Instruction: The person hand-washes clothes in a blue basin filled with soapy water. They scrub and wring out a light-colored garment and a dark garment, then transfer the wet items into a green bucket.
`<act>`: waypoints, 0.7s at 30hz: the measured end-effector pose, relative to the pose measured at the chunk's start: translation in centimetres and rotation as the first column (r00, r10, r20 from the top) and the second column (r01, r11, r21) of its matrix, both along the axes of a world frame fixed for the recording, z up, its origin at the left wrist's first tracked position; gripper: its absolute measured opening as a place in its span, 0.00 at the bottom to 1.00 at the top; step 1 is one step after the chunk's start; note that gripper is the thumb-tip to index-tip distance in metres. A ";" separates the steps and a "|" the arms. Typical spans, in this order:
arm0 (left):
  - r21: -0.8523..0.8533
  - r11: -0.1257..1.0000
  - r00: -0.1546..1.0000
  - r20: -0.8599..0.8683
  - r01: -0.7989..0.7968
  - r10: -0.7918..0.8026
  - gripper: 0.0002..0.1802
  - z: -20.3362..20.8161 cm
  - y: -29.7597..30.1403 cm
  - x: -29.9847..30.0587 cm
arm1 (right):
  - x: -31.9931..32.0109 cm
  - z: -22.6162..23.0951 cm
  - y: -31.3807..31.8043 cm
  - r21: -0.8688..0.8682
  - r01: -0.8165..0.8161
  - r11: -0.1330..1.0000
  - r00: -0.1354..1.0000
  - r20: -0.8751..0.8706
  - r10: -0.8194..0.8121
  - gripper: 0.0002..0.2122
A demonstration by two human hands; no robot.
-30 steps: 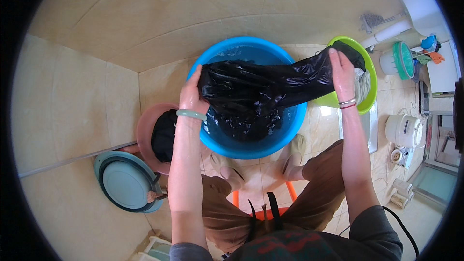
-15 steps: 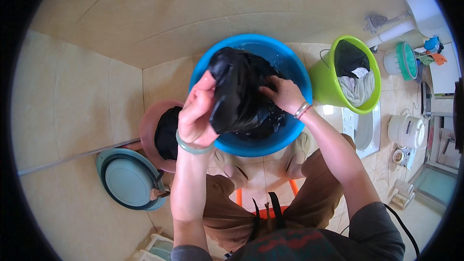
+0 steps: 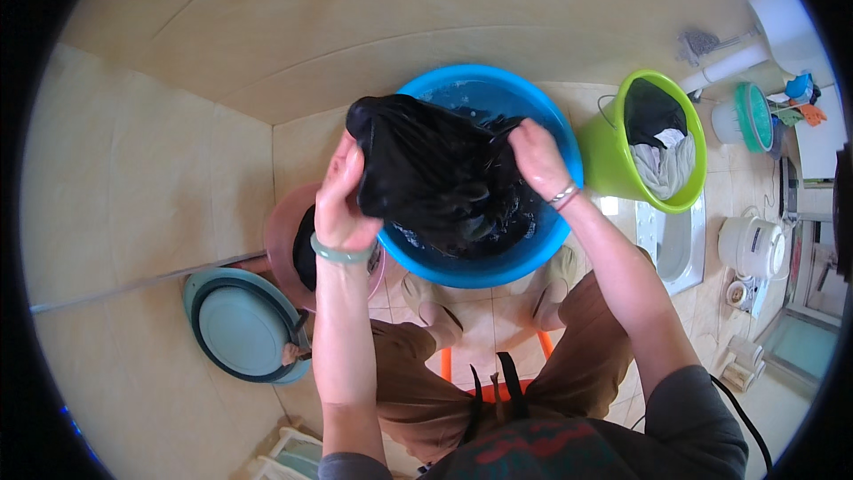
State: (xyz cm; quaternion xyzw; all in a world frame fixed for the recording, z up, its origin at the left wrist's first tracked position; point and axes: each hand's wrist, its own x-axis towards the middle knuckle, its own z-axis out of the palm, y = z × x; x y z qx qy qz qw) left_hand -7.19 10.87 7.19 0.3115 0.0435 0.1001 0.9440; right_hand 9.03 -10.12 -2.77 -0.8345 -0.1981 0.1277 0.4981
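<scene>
A wet black garment (image 3: 422, 164) is stretched between my two hands above a large blue basin (image 3: 480, 274). My left hand (image 3: 342, 200), with a pale green bangle at the wrist, grips the garment's left edge; its fingertips are partly behind the cloth. Closed around the right side of the same cloth is my right hand (image 3: 538, 160), near the basin's right rim. The garment's lower part hangs into the basin, where water and more dark fabric show. Which kind of garment it is, I cannot tell.
A pink tub (image 3: 283, 222) with black cloth stands left of the basin, beside a grey-blue basin (image 3: 238, 331). To the right are a green bucket (image 3: 600, 160) holding dark and white clothes, a squat toilet (image 3: 682, 244) and a white bucket (image 3: 749, 244). A tiled wall rises behind.
My left hand has moved left and slightly down, and my right hand slightly right. Between them the black garment is spread wider. The view has shifted slightly.
</scene>
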 end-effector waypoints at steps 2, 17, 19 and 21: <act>0.172 0.975 0.945 -0.271 -0.138 0.182 0.19 -1.6 1.3 0.9 | 0.8 1.0 -1.6 0.305 0.163 0.938 0.925 -0.378 -0.038 0.09; 0.908 0.109 0.832 -0.414 0.404 0.370 0.19 -8.2 -7.5 4.0 | 1.6 10.6 -5.3 0.719 0.046 0.693 0.654 -0.546 0.523 0.05; 0.575 0.783 0.857 -0.503 0.236 0.111 0.15 -9.2 -5.4 4.5 | 3.3 10.0 -6.5 0.562 0.159 0.812 0.790 -0.566 0.237 0.07; 0.151 0.988 0.745 -0.659 0.002 0.100 0.17 -7.6 -6.2 4.4 | 5.7 6.9 -8.5 0.205 0.100 0.974 0.967 -0.250 -0.047 0.09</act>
